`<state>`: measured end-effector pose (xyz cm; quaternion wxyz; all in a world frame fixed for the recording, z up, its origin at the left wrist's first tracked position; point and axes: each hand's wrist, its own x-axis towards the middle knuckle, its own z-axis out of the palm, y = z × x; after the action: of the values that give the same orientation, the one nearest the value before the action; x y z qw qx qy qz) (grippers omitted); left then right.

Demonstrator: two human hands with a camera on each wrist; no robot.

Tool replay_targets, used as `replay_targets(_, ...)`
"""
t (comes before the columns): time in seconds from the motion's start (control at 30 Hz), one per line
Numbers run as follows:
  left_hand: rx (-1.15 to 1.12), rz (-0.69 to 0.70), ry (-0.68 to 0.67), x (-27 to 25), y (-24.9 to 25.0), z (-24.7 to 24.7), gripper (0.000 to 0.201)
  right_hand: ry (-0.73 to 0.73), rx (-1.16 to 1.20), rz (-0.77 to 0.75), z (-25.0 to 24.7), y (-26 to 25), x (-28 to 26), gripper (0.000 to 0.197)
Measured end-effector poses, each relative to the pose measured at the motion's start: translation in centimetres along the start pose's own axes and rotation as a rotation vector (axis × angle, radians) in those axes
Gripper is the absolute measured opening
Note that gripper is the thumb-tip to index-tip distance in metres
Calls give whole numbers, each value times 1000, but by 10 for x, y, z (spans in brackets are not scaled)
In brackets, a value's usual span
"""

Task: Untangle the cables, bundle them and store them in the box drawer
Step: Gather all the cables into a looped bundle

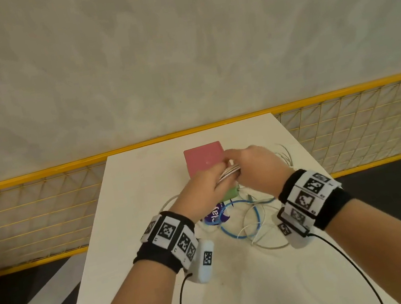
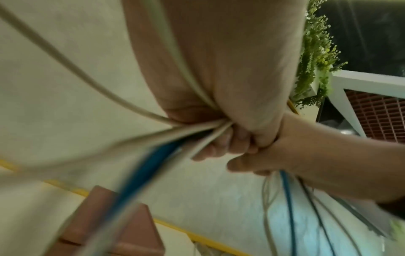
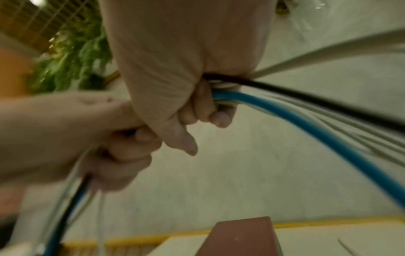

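Observation:
Both hands meet above the white table, just in front of the pink box. Together they grip one bunch of cables of white, blue and black strands. My left hand curls its fingers round the white strands and the blue cable. Right beside it, my right hand closes its fingers round the blue cable and a black cable. Loose loops of blue cable and white cable hang to the table below the hands.
A green part shows under the hands at the box's near side. A purple packet lies under the left wrist. A yellow wire fence runs behind the table. The pink box stands close below the cables.

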<state>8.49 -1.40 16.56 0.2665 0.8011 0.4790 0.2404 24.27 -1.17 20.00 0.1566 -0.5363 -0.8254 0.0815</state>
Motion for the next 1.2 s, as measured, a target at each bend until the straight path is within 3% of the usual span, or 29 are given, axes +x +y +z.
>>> replay_targets(0.13, -94, -50, 42, -13, -34, 3, 27, 229, 310, 174, -14, 27, -3, 32)
replay_targets(0.23, -120, -109, 44, -17, -49, 5, 39, 325, 451, 239, -16, 48, -5, 34)
replay_targets(0.3, -104, -160, 47, -19, -53, 6, 30, 350, 524, 298, -12, 59, -9, 29)
replay_targets(0.4, -5, -224, 38, -16, -51, 5, 30, 231, 352, 349, -3, 72, -14, 17)
replay_targets(0.47, 84, -272, 49, -10, -49, 6, 35, 50, 36, 387, 5, 71, -18, 40)
replay_targets(0.53, 148, -314, 14, -3, -42, 10, 34, -47, -232, 266, 15, 58, -19, 73)
replay_targets(0.6, 223, -285, -53, 4, -29, 17, 24, -79, -212, 50, 29, 34, -15, 81)
replay_targets(0.67, 299, -194, -100, 8, -13, 21, 24, -102, -123, -93, 49, 17, -8, 74)
replay_targets(0.77, 196, -121, -81, 8, -1, 14, 25, -48, 45, -56, 49, 10, -1, 35)
replay_targets(0.83, 138, -110, -58, 0, -4, 6, 23, -14, 93, -23, 42, 11, -1, 20)
replay_targets(0.97, 99, -95, -77, -5, -8, -3, 22, 48, 305, 81, 41, 16, -2, 12)
replay_targets(1.13, 224, -49, -138, 0, 7, -9, 22, 18, -40, -117, 47, 6, -1, 12)
replay_targets(1.2, 205, -48, -150, 1, 11, -13, 21, -18, 10, -114, 47, 2, -4, 19)
